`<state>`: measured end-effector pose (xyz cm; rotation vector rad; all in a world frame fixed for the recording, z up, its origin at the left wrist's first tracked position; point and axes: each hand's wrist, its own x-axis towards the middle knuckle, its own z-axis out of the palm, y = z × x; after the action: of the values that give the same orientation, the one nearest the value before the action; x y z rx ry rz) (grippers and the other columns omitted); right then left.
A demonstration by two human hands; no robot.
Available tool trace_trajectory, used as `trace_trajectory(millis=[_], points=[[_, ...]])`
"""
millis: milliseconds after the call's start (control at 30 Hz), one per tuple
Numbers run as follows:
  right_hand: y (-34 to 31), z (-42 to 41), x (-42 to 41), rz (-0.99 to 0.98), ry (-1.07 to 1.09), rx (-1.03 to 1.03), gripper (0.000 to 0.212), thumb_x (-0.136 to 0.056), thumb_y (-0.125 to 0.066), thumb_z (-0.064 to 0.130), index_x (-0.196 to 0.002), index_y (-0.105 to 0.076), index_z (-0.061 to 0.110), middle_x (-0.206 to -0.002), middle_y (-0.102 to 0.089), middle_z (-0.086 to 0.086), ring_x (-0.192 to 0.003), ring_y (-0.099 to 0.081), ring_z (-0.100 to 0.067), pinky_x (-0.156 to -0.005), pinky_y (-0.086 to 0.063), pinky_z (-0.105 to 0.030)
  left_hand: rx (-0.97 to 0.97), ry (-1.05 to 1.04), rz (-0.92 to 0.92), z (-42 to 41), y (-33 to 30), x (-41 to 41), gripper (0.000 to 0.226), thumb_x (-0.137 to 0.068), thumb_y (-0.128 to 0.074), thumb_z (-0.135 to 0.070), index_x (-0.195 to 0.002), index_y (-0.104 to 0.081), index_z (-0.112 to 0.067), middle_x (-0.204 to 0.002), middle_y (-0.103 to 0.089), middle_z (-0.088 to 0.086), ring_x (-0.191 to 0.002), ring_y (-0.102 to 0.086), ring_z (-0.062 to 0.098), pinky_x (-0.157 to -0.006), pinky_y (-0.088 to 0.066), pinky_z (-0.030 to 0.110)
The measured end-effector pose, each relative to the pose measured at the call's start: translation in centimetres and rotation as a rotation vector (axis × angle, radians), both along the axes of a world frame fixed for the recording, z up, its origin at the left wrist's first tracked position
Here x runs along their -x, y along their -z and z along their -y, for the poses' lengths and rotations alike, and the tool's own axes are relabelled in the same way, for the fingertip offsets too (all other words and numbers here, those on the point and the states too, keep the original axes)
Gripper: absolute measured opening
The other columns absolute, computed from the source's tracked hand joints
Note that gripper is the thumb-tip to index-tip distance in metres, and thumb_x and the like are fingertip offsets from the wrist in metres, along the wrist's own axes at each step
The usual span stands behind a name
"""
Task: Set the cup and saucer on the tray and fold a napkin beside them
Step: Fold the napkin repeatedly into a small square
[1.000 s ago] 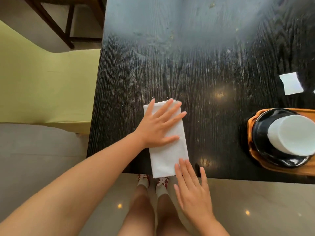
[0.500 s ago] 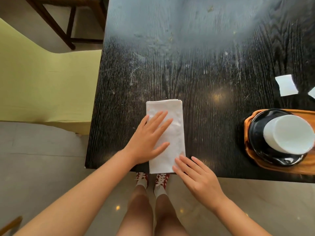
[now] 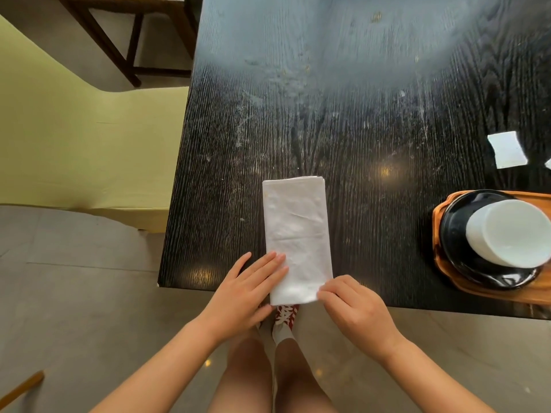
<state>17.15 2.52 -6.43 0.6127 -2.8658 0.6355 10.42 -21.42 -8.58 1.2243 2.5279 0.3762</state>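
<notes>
A white napkin, folded into a long narrow rectangle, lies on the black table, its near end hanging over the front edge. My left hand rests with straight fingers on the napkin's near left corner. My right hand has curled fingers at the near right corner and seems to pinch it. At the right, a white cup stands on a black saucer on a wooden tray.
White paper scraps lie on the table behind the tray. A yellow-green chair seat stands left of the table, a dark wooden chair frame behind it. My legs and red shoes show below the table edge.
My left hand has slid down the napkin from its middle to the near left corner. My right hand has moved onto the near right corner and curled its fingers there.
</notes>
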Motion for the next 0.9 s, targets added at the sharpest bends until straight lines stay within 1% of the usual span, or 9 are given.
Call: trace_trajectory(millis=[133, 267, 433, 533, 567, 633, 700, 800, 900], points=[[-0.5, 0.1, 0.0, 0.001, 0.044, 0.051, 0.012, -0.078, -0.063, -0.005, -0.075, -0.066, 0.007, -0.075, -0.063, -0.004, -0.068, -0.056, -0.020, -0.053, -0.048, -0.029, -0.072, -0.038, 0.004, -0.3, -0.4, 0.5, 0.053, -0.083, -0.047, -0.025, -0.136, -0.045, -0.017, -0.146, -0.040, 0.002, -0.138, -0.026, 0.015, -0.110, -0.022, 0.041], [-0.4, 0.0, 0.0, -0.001, -0.004, 0.026, 0.008, -0.084, -0.060, 0.010, -0.084, -0.068, 0.008, -0.088, -0.068, -0.005, -0.084, -0.061, -0.022, -0.079, -0.051, -0.034, -0.138, -0.064, 0.029, -0.3, -0.6, 0.8, 0.041, -0.091, -0.042, -0.022, -0.130, -0.052, -0.020, -0.142, -0.044, -0.001, -0.136, -0.032, 0.013, -0.107, -0.024, 0.038], [0.4, -0.5, 0.6, -0.019, 0.034, 0.041, 0.027, -0.085, -0.063, 0.010, -0.111, -0.058, 0.011, -0.111, -0.068, -0.007, -0.115, -0.055, -0.022, -0.103, -0.040, -0.037, -0.247, -0.152, 0.158, -0.1, -0.5, 1.3, 0.036, -0.096, -0.038, -0.024, -0.128, -0.054, -0.022, -0.139, -0.047, -0.006, -0.135, -0.033, 0.005, -0.109, -0.024, 0.033], [0.2, -0.8, 2.5, 0.047, 0.094, 0.101, 0.057, -0.070, -0.075, -0.001, -0.122, -0.051, 0.007, -0.118, -0.064, -0.011, -0.121, -0.051, -0.021, -0.104, -0.039, -0.040, -0.321, -0.199, 0.193, -0.1, -0.8, 1.9, 0.036, -0.098, -0.033, -0.028, -0.125, -0.057, -0.021, -0.135, -0.052, -0.008, -0.132, -0.038, 0.004, -0.108, -0.026, 0.032], [0.0, -0.8, 3.3, 0.061, 0.112, 0.113, 0.058, -0.068, -0.073, -0.005, -0.121, -0.052, 0.005, -0.119, -0.064, -0.012, -0.120, -0.051, -0.023, -0.103, -0.040, -0.040, -0.334, -0.201, 0.189, -0.1, -0.9, 2.1, 0.036, -0.098, -0.033, -0.028, -0.123, -0.058, -0.020, -0.133, -0.054, -0.008, -0.130, -0.040, 0.003, -0.108, -0.027, 0.032], [0.1, -0.9, 4.8, 0.029, 0.086, 0.075, 0.039, -0.075, -0.059, -0.005, -0.113, -0.062, 0.003, -0.114, -0.066, -0.013, -0.116, -0.055, -0.028, -0.102, -0.041, -0.040, -0.340, -0.167, 0.152, -0.1, -1.1, 2.6, 0.033, -0.096, -0.038, -0.025, -0.120, -0.060, -0.017, -0.129, -0.058, -0.006, -0.127, -0.044, 0.004, -0.106, -0.030, 0.032], [0.5, -1.3, 5.8, -0.001, 0.013, 0.039, 0.022, -0.085, -0.052, 0.005, -0.098, -0.069, 0.004, -0.106, -0.070, -0.012, -0.109, -0.061, -0.030, -0.099, -0.043, -0.039, -0.300, -0.093, 0.068, 0.0, -0.8, 2.9, 0.031, -0.091, -0.049, -0.022, -0.119, -0.060, -0.016, -0.128, -0.059, -0.003, -0.125, -0.046, 0.008, -0.105, -0.032, 0.032], [1.0, -1.6, 6.6, 0.008, -0.024, 0.037, 0.016, -0.084, -0.060, 0.012, -0.092, -0.070, 0.003, -0.099, -0.071, -0.011, -0.101, -0.064, -0.029, -0.096, -0.046, -0.039, -0.245, -0.090, -0.048, -0.2, -0.2, 3.2, 0.041, -0.082, -0.060, -0.020, -0.123, -0.057, -0.015, -0.131, -0.057, 0.002, -0.126, -0.046, 0.013, -0.105, -0.033, 0.036], [1.0, -1.5, 6.8, 0.062, 0.070, 0.100, 0.018, -0.081, -0.062, 0.012, -0.095, -0.070, 0.004, -0.097, -0.071, -0.010, -0.098, -0.065, -0.026, -0.094, -0.049, -0.038, -0.303, -0.167, -0.096, -0.6, -0.2, 3.5, 0.032, -0.086, -0.055, -0.018, -0.118, -0.060, -0.014, -0.125, -0.062, 0.002, -0.122, -0.048, 0.011, -0.102, -0.034, 0.035]])
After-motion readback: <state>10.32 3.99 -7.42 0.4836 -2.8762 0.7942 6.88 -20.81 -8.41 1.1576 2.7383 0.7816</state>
